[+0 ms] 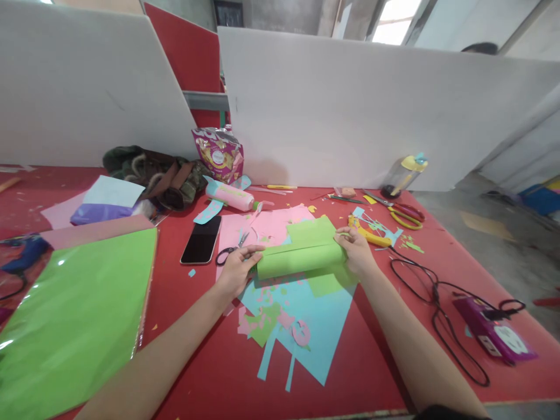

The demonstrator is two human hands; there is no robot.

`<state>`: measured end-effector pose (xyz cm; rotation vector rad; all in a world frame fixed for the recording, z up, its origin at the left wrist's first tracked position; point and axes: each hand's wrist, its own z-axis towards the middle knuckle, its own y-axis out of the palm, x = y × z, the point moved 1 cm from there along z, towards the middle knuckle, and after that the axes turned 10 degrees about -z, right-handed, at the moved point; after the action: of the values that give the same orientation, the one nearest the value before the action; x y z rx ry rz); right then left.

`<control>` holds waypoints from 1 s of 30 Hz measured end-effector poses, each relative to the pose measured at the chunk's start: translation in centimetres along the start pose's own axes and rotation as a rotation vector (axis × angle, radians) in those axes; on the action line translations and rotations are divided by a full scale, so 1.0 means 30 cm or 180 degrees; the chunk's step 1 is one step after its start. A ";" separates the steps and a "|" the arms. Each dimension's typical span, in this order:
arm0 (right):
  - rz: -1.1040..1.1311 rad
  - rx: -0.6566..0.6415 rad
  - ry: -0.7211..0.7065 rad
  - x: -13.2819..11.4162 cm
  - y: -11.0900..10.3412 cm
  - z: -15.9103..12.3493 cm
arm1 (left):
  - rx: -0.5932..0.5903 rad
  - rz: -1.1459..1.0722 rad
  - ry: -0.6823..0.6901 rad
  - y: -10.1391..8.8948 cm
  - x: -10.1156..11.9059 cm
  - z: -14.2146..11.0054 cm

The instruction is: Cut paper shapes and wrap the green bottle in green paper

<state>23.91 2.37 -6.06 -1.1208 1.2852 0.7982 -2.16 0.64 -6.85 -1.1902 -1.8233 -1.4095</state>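
My left hand (238, 269) pinches the left end of a rolled green paper tube (301, 258), and my right hand (353, 249) grips its right end. A long seam runs along the top of the roll. Under it lie a light blue sheet (326, 338), a pink sheet (271, 224) and many small cut scraps (265, 324) in pink and green. Black-handled scissors (225, 255) rest beside my left hand. Close to my right hand is a yellow glue gun (371, 236) with a black cord.
A phone (201, 240) and a packet of green paper (83, 315) lie left. At the back are a pink-and-blue paper rocket-like tube (231, 195), a snack bag (219, 154) and a camouflage bag (170, 181). Right are red-and-yellow-handled scissors (406, 214), a bottle (402, 176) and a purple power strip (494, 329).
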 end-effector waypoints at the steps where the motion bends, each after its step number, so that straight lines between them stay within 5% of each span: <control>1: -0.0002 -0.0009 0.0017 0.002 0.000 0.000 | -0.0004 -0.0018 -0.0018 0.000 0.000 0.000; 9: -0.0240 -0.0212 -0.0008 0.008 -0.005 -0.002 | 0.0061 0.0091 0.0189 -0.014 -0.013 0.007; 16: -0.0912 -0.0149 -0.0473 0.021 -0.007 0.000 | 0.0041 0.0447 0.0513 -0.032 -0.027 0.020; 23: -0.1912 0.0366 -0.1560 -0.012 -0.018 -0.021 | 0.0083 0.0652 0.0619 -0.031 -0.034 0.017; 30: -0.2987 -0.0080 -0.2958 -0.058 0.024 -0.063 | 0.0073 0.0741 0.0567 -0.025 -0.033 0.010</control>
<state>22.35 1.02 -4.35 -1.0112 -0.0675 0.4813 -2.35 0.56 -8.10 -1.1824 -1.5229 -1.3135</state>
